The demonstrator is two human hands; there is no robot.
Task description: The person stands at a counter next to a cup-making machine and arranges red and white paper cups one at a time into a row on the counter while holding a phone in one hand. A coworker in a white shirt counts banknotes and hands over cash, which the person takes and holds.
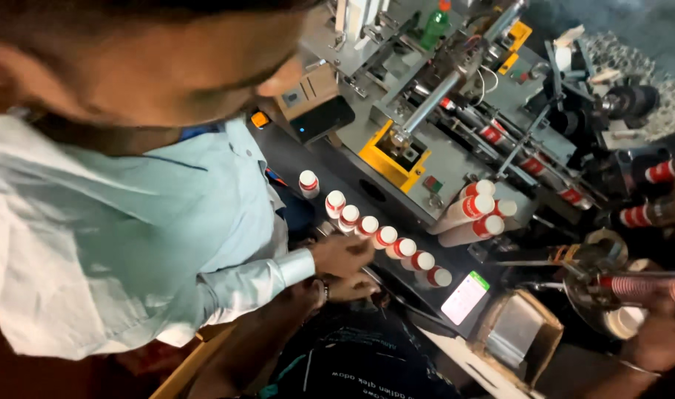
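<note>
- Paper cups point(385, 237), white with red bands, stand upside down in a slanting row on the dark desk point(293, 159). One cup sits a little apart at the far end of the row.
- The person's left hand point(350, 287) lies just beside the near part of the row, a bangle at its wrist. Its fingers are curled, but the hand above half covers them, so it cannot be told whether they grasp anything.
- A co-worker's hand point(342, 254), in a pale blue sleeve point(256, 281), reaches over that hand, its fingertips at the middle cups of the row.
- The person's right hand point(659, 338) is at the lower right edge, blurred and dark. It sits just under a lying stack of cups point(642, 287) and possibly touches it; the grip cannot be made out.
- Three more cup stacks point(472, 215) lie side by side beyond the row, on the grey cup-making machine point(455, 155).
- A phone point(464, 297) with a lit screen lies near the last cup, beside an open cardboard box point(520, 336).
- A green bottle point(435, 26) stands upright at the far top of the machine.
</note>
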